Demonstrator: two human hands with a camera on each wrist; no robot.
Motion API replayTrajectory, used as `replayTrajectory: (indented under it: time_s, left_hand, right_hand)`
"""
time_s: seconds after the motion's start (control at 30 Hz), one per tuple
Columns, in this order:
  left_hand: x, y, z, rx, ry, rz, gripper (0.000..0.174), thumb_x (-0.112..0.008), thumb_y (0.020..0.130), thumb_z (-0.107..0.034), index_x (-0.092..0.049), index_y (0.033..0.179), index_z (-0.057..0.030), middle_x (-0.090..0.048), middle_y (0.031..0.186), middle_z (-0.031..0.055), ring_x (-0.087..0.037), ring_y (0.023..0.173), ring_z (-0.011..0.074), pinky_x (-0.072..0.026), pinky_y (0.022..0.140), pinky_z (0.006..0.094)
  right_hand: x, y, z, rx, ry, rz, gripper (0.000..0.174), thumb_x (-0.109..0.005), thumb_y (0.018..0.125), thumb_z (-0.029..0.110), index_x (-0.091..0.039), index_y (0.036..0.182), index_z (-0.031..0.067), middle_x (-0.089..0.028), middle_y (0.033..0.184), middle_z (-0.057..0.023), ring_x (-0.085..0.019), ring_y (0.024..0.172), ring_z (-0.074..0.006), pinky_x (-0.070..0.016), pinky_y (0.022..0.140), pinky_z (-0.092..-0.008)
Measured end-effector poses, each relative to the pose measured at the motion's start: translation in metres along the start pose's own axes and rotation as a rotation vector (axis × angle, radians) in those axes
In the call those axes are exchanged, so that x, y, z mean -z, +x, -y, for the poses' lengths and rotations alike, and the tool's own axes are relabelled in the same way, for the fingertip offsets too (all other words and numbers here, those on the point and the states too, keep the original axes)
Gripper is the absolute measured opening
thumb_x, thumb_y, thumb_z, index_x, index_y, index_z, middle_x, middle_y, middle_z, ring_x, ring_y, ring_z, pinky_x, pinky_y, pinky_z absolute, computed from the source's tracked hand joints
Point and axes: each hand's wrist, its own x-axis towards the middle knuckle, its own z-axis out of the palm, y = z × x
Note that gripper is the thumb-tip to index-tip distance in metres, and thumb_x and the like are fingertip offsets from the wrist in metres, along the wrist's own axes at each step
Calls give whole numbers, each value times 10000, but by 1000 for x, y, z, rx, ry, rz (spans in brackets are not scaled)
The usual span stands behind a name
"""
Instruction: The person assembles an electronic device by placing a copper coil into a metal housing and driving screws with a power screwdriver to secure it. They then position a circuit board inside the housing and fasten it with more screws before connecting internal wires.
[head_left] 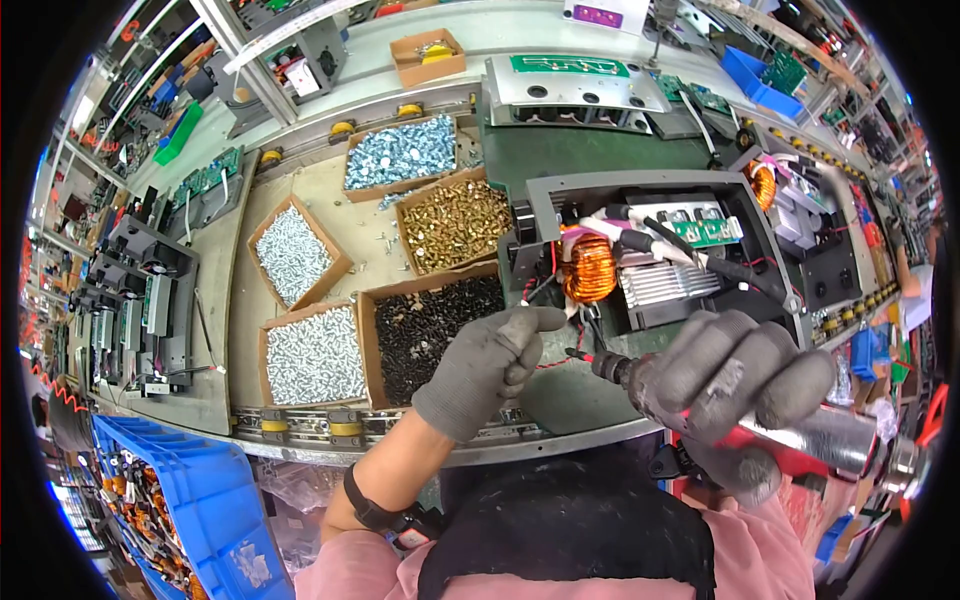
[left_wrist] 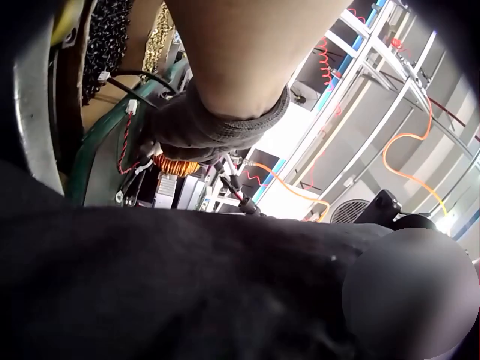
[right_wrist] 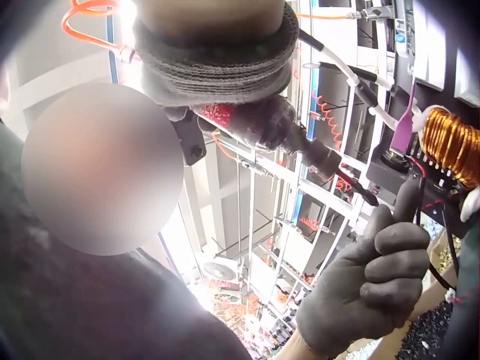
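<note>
In a grey glove, my left hand (head_left: pixel 485 370) has three fingers curled and its index finger extended beside the wires below the copper coil (head_left: pixel 590 268); whether anything small is between thumb and index finger cannot be told. My right hand (head_left: pixel 735 385) grips a red and silver power screwdriver (head_left: pixel 845 440), its bit pointing left towards the left hand. In the right wrist view the dark bit (right_wrist: pixel 366 195) is close to the left thumb, below a purple strip (right_wrist: pixel 403 131). The coil sits in an open grey housing (head_left: pixel 640 182) with white and black cables and a finned heatsink (head_left: pixel 668 285).
Cardboard trays of blue-silver screws (head_left: pixel 400 152), brass screws (head_left: pixel 452 222), black screws (head_left: pixel 430 325) and silver screws (head_left: pixel 315 355) stand left of the housing. A blue crate (head_left: pixel 215 490) is at lower left. Another unit (head_left: pixel 820 240) stands right, a metal panel (head_left: pixel 575 95) behind.
</note>
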Motion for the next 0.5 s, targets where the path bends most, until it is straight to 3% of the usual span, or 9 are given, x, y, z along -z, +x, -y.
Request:
replayTrajectory:
  time_s: [0.13,0.23,0.37,0.5]
  left_hand:
    - [-12,1,15,-49,-29,76,328,-516,958,-257,-535,1169,-7,-436,706,-23,-383,576,51,-315,484,197]
    - [-12,2,20,15,-78,218,293,-554,943,-259,-550,1122,-27,-445,727,-21,-396,608,58,-330,516,197]
    - [-24,6,33,18,-117,196,291,-582,930,-288,-559,1088,-44,-448,726,-18,-394,610,59,-327,525,195]
    - [-28,2,37,-6,-157,304,349,-582,920,-350,-561,1080,-41,-437,711,-18,-383,599,59,-318,519,200]
  right_hand:
    - [-8,-8,6,-53,-54,-146,314,-674,845,269,-431,963,109,-552,801,-68,-572,631,-209,-508,527,-334]
    - [-3,-10,11,-24,-11,-150,306,-656,850,271,-420,965,113,-531,786,-58,-554,622,-204,-486,525,-317]
    - [0,-18,23,-26,-65,-193,300,-655,848,264,-417,952,115,-532,786,-61,-558,639,-207,-460,522,-299]
    - [2,-21,26,13,5,-156,304,-682,834,232,-432,948,104,-547,797,-77,-578,661,-219,-485,532,-317]
